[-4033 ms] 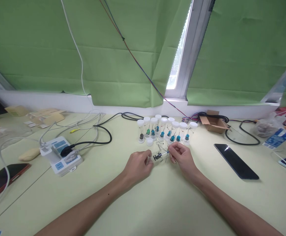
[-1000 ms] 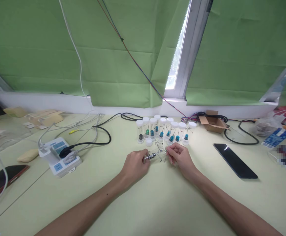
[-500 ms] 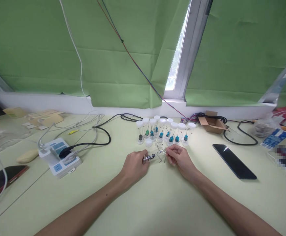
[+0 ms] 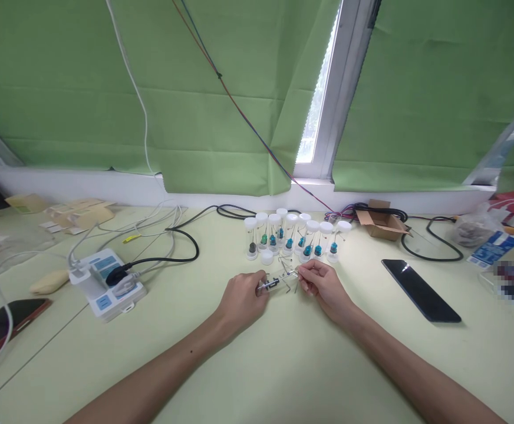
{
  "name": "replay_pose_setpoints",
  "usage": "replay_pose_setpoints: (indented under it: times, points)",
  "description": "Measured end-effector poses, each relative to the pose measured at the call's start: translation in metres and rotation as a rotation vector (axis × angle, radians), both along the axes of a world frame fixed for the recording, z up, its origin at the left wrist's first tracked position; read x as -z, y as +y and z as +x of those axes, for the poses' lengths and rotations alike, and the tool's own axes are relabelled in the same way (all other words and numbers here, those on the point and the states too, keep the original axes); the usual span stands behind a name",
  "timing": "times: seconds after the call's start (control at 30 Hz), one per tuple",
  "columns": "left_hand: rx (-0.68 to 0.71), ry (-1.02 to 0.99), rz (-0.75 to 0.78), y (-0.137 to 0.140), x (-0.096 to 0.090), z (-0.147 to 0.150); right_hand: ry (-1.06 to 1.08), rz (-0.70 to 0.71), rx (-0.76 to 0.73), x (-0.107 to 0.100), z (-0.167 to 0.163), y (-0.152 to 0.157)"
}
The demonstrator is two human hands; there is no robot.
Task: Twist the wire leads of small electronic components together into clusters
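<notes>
My left hand is closed around a slim metal part with a dark section, whose kind I cannot make out. Fingertips of my right hand pinch a thin, shiny metal piece that points toward the part on the left. The two pieces appear almost in line; whether they touch is too small to tell. Several bent metal rods lie around and below them. Just behind my hands stand several clear vials with white caps, holding blue, green or dark pieces on thin rods. A loose white cap lies before them.
A power strip with plugs and cables sits on the left, near a red-edged phone. To the right are a dark phone, an open cardboard box and a blue-and-white carton. Black cable runs along the back.
The metal piece at my right fingertips has tilted slightly and sits nearer the line of the left part. Both hands stay in almost the same place.
</notes>
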State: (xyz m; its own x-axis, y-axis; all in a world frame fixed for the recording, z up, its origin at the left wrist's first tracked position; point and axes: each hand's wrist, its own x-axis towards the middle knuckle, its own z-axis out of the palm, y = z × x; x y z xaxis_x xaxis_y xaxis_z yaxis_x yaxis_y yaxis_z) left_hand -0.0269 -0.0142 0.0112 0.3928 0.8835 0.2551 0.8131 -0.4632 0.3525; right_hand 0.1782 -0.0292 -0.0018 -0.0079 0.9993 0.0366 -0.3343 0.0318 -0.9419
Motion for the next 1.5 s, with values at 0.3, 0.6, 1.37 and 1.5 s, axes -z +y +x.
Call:
replay_pose_setpoints:
  times: [0.3,0.6,1.37,1.5]
  points:
    - [0.006,-0.016,-0.007,-0.0006,-0.0017,0.0004,0.068,0.014,-0.029,0.0001,0.0007,0.0000]
    - [0.002,0.002,-0.011,-0.0019,-0.0034,0.0006,0.076,0.015,-0.032,0.0004,0.0003,-0.0006]
    - [-0.016,0.059,-0.036,-0.0019,-0.0060,0.0008,-0.090,0.020,-0.043,-0.0005,-0.0005,-0.0002]
    - [0.002,0.065,-0.018,-0.0007,-0.0038,-0.0001,-0.095,0.028,-0.048,0.0000,-0.0006,0.0003]
